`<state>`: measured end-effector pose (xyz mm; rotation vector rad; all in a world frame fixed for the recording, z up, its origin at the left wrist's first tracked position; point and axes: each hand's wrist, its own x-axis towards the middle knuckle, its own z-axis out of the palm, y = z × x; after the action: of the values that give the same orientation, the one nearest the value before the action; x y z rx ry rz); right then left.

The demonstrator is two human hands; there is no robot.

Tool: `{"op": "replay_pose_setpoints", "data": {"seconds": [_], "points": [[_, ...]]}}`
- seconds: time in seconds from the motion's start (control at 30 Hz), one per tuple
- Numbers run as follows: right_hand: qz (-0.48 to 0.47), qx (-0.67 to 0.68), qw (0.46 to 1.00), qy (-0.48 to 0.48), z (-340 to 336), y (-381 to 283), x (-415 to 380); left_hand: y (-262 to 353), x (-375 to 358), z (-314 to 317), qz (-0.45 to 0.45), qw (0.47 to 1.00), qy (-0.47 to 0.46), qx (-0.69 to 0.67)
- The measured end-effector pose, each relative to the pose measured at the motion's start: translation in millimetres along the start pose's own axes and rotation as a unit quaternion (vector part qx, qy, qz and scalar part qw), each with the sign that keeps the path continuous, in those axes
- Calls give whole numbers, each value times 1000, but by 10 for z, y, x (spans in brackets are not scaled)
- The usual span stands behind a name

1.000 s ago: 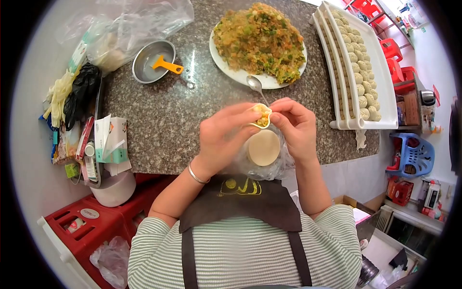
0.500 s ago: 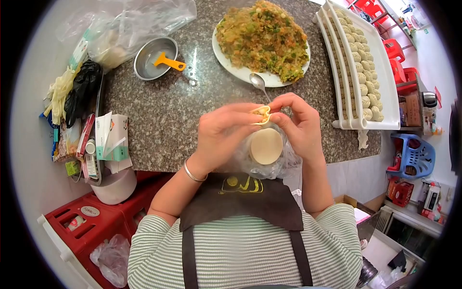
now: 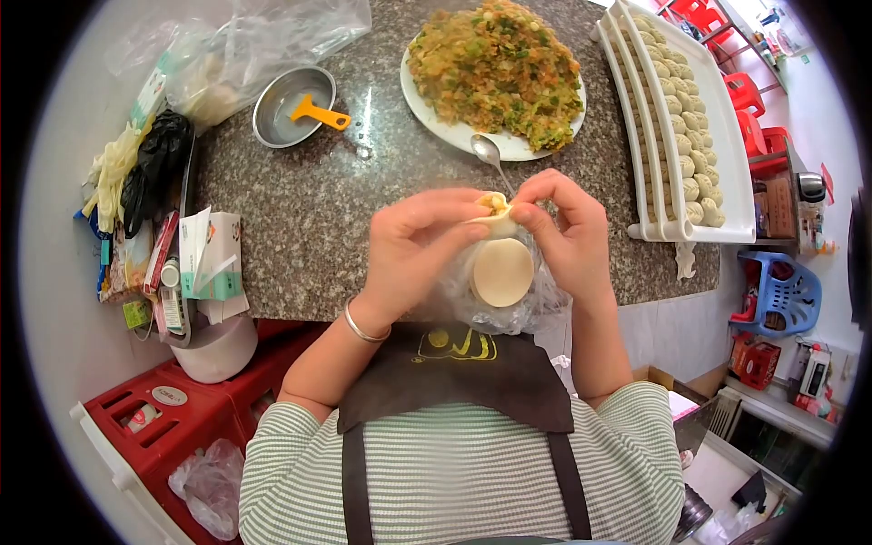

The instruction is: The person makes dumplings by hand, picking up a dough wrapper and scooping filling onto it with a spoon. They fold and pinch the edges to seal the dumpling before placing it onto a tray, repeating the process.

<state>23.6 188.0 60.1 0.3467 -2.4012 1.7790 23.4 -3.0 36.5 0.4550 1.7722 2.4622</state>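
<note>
A partly folded dumpling (image 3: pixel 496 221) is held between both hands above the counter, its filling showing through the open top. My left hand (image 3: pixel 420 238) pinches its left side between thumb and fingers. The thumb and fingertips of my right hand (image 3: pixel 565 227) press the dough edge on the other side. A metal spoon (image 3: pixel 486 148) points away from me, and its handle runs in to my right fingertips. Just below the dumpling, round dough wrappers (image 3: pixel 502 274) lie stacked on a clear plastic bag (image 3: pixel 536 304).
Chopped filling (image 3: pixel 495 68) is heaped on a white plate (image 3: pixel 420 102) at the back. Stacked white trays (image 3: pixel 731 204) of shaped dumplings stand at right. A metal bowl (image 3: pixel 263 123) with a yellow-handled scraper (image 3: pixel 320 113) sits at left, near a tissue box (image 3: pixel 218 259).
The dumpling has tipped and its opening has changed shape, showing more filling. My right hand has shifted slightly right and up; my left has moved slightly left.
</note>
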Motion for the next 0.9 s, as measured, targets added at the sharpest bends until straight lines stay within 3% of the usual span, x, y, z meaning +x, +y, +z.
{"op": "replay_pose_setpoints", "data": {"seconds": [0.2,0.27,0.37,0.5,0.57,0.77,0.9], "points": [[-66,-55,996,-22,12,-35,13,19,-14,5,1,999,-9,34],[-101,-105,989,9,35,-8,8,38,-18,42,-37,998,41,25],[-127,-146,981,7,35,-34,8,-46,-13,1,-4,999,36,41],[-87,-89,992,36,24,-1,-3,-8,-9,16,-39,998,45,-38],[0,9,999,-34,-45,-24,31,-17,-19,-17,2,1000,2,-1],[-110,-98,989,-4,14,-75,41,-15,-19,6,15,999,9,40],[-109,-115,987,10,42,-35,27,97,-1,87,-31,994,47,93]]}}
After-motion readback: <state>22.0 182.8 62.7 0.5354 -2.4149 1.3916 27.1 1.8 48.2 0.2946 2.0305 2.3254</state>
